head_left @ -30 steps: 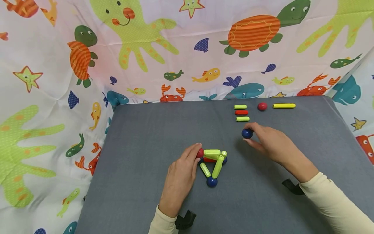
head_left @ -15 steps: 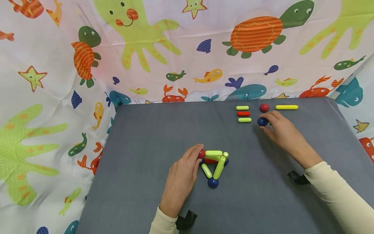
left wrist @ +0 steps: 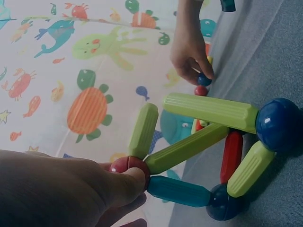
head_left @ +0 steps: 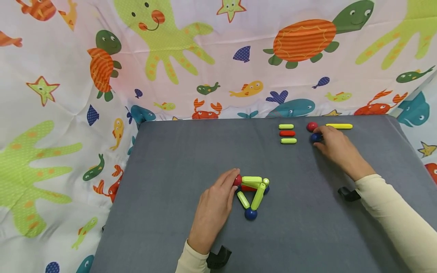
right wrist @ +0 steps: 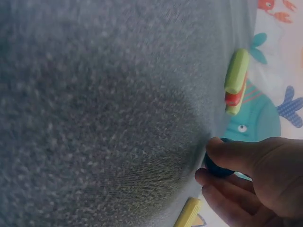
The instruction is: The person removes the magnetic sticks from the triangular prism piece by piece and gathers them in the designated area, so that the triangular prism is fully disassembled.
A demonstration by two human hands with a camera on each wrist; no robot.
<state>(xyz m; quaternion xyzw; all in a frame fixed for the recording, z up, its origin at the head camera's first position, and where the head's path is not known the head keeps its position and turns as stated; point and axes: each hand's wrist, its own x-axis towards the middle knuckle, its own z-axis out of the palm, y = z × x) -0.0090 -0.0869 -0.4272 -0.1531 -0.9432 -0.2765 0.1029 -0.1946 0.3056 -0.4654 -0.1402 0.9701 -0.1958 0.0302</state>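
Your left hand (head_left: 212, 208) pinches one red ball (head_left: 237, 180) of the rod frame (head_left: 258, 196), mid-table; three blue balls (head_left: 250, 214) on it | your right hand (head_left: 336, 147), ball-wide, pinches a fourth blue ball (head_left: 315, 137) beside one loose red ball (head_left: 312, 126) | two green rods (head_left: 288, 141), one red rod (head_left: 287, 133), one yellow rod (head_left: 342, 126); grey tabletop (head_left: 184, 151); sea-creature fabric (head_left: 205, 13) behind

The person wears long, close-fitting sleeves of plain cream cloth; the right sleeve (head_left: 392, 212), nearer the right edge of the grey cloth-covered counter (head_left: 170, 163), shows more of its length than the left sleeve (head_left: 191, 259). Each ends around the wrist, leaving the left hand (head_left: 213, 208) and right hand (head_left: 341, 149) bare. A curved, matt black piece (head_left: 218, 258) juts out beside each wrist.
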